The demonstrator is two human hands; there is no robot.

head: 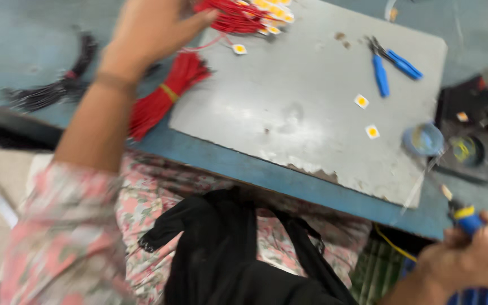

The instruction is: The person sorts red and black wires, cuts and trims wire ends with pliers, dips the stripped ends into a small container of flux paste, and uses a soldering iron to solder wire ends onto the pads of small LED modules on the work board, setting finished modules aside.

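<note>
While the soldering iron (484, 240) is being clenched in the right hand (464, 260), red wires (227, 17) are being pressed under the spread left hand (151, 28); a burn is being risked.

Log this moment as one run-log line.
left hand: on red wires | right hand: gripping soldering iron | blue pliers: idle on grey board
</note>
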